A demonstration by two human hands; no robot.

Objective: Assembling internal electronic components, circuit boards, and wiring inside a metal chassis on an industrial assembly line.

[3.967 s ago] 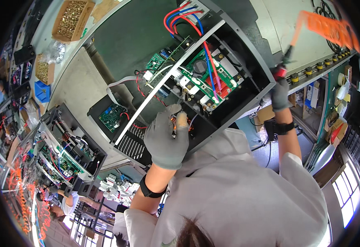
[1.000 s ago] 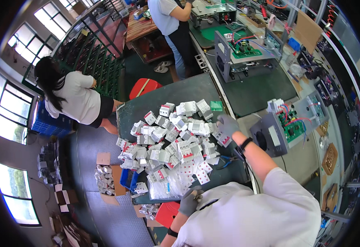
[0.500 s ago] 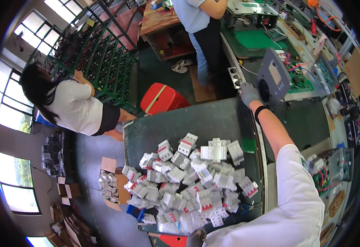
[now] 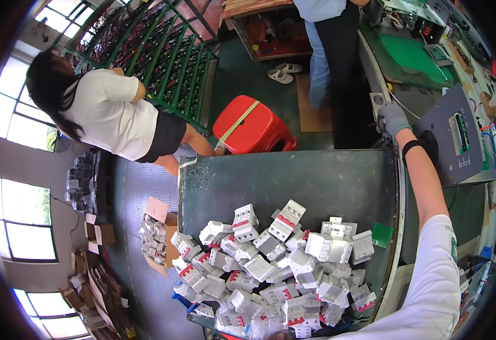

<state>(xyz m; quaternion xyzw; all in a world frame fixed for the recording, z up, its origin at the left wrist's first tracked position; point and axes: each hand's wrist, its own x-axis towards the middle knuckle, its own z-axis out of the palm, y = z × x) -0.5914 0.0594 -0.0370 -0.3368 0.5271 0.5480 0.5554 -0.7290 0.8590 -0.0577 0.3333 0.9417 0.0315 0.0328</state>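
My right hand [image 4: 392, 118], in a grey glove with a black band at the wrist, reaches out past the table's far right corner. Its fingers are curled on the edge of a metal plate with round holes [image 4: 378, 103]. Close beside that hand a grey equipment panel [image 4: 451, 136] with a cut-out stands tilted. My left hand does not show; a small dark shape at the lower edge is too cut off to make out. On the dark green table [image 4: 282, 175] lies a heap of white circuit breakers [image 4: 270, 247], some with red switches.
A red plastic stool [image 4: 242, 122] stands beyond the table. One person [image 4: 109, 113] is at the left near a green rack [image 4: 174, 68], another [image 4: 327, 56] at the far bench. An open carton of white parts [image 4: 156, 238] sits on the floor at left.
My view has shifted, so the table and stool sit differently in the picture. My right hand has moved a little farther beyond the table corner, still at the metal plate.
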